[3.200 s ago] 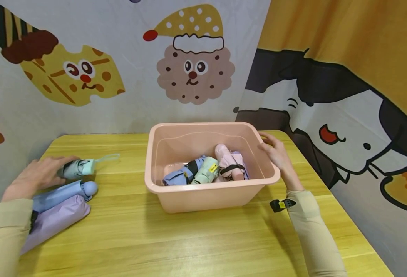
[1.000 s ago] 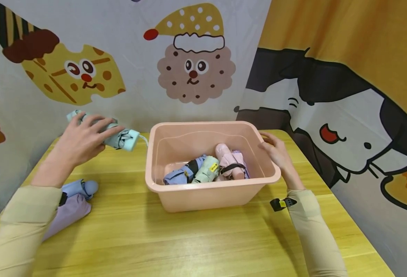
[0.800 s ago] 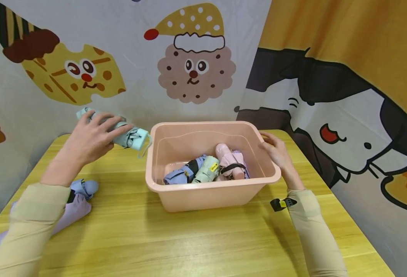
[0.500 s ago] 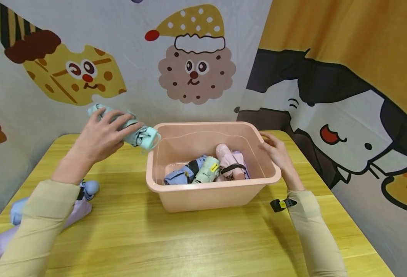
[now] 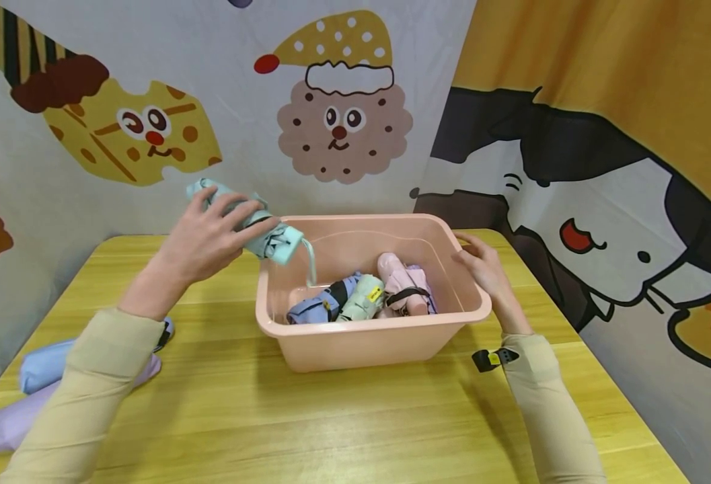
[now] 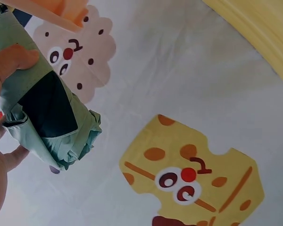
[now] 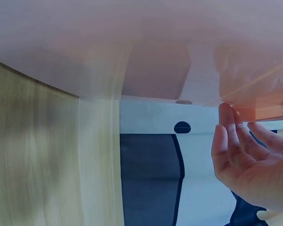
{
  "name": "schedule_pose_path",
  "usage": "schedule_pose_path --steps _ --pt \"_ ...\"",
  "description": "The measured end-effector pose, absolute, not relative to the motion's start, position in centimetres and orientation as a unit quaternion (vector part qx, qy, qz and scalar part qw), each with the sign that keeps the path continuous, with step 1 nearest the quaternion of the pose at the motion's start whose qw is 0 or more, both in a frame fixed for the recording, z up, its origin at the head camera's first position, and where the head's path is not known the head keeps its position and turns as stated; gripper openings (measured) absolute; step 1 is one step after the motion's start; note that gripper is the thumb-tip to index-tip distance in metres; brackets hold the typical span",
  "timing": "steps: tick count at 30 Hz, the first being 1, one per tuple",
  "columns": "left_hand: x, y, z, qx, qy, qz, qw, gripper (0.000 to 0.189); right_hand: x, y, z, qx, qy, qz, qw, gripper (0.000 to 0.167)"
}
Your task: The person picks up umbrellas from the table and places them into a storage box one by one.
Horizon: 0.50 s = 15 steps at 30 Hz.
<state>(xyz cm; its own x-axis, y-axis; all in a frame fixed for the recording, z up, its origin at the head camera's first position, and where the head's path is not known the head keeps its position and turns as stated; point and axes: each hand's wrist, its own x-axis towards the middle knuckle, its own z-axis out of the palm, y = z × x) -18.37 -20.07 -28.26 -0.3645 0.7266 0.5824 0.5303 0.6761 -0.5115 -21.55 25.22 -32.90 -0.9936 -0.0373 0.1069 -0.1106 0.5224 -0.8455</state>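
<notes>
Mint umbrella, held, yellow label nearby, perhaps lettered

From afar, I hold the left hand raised, fingers curled, and the right hand forward, its forearm outstretched.

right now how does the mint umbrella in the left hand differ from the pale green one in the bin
The mint umbrella is held up by the left hand; the pale green umbrella lies in the bin. The mint umbrella shows a dangling wrist loop; none shows on the pale green umbrella, which shows a yellow label not seen on the mint one. Both are folded up.
</notes>
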Motion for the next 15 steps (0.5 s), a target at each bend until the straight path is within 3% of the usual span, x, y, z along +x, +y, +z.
schedule_pose_path --steps 15 --pt "-18.8 -17.2 -27.8 -0.417 -0.809 0.123 0.396 0.067 -21.6 25.1 -32.9 0.039 -0.870 0.491 0.040 0.051"
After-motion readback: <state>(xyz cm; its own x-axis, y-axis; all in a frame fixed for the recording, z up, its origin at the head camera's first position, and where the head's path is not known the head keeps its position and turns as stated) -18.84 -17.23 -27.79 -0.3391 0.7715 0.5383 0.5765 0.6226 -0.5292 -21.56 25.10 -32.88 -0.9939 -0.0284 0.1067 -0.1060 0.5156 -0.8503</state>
